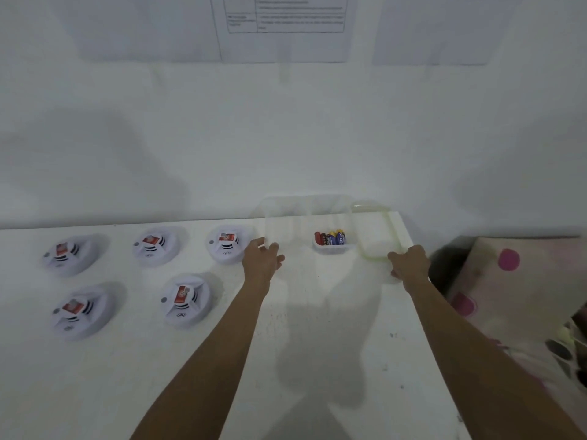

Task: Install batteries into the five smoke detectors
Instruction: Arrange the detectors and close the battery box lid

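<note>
Several white round smoke detectors with red labels lie on the left of the white table (197, 376), among them one at the back (227, 244) and one in front (185, 300). A clear plastic container (305, 206) stands at the back right. Inside it a small white tray (330, 249) holds red and blue batteries (333, 238). My left hand (262, 258) grips the container's near left wall. My right hand (409, 265) holds the near corner of a green-rimmed clear lid (394, 228), which lies tilted beside the container at the table's right edge.
The table ends just right of the lid. Past that edge lies a patterned fabric with pink dots (508, 274). A white wall with printed sheets (286, 27) stands behind the table.
</note>
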A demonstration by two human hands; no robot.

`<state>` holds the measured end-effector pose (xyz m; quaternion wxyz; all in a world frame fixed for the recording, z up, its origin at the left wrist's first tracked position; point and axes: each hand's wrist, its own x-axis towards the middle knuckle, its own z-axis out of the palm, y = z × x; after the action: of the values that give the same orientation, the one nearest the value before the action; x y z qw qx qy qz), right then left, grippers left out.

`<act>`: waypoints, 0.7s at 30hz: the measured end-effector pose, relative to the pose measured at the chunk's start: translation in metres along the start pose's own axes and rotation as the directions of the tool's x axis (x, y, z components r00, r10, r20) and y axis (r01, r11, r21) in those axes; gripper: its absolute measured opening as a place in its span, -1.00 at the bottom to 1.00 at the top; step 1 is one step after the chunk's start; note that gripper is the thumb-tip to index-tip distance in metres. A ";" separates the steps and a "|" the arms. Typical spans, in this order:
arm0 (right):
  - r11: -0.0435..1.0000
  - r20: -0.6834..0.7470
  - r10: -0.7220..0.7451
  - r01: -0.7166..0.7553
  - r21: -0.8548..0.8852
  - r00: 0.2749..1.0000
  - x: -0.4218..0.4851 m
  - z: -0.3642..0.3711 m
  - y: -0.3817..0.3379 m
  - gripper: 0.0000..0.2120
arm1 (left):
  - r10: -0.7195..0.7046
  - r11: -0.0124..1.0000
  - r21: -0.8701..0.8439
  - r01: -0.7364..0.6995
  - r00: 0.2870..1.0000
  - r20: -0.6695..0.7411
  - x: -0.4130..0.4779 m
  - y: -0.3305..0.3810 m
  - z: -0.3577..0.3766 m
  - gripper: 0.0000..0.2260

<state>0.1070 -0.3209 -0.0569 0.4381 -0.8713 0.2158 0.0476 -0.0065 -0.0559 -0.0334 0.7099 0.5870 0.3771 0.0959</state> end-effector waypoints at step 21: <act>0.535 0.452 0.269 -0.523 0.663 0.850 -0.028 -0.038 0.005 -0.86 | 0.021 0.993 0.115 -0.024 0.999 0.027 -0.040 -0.025 -0.063 -0.74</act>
<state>0.0758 -0.3443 -0.0297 0.7689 -0.5099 0.3408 0.1803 -0.0831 -0.0387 -0.0410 0.6786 0.6325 0.3661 0.0742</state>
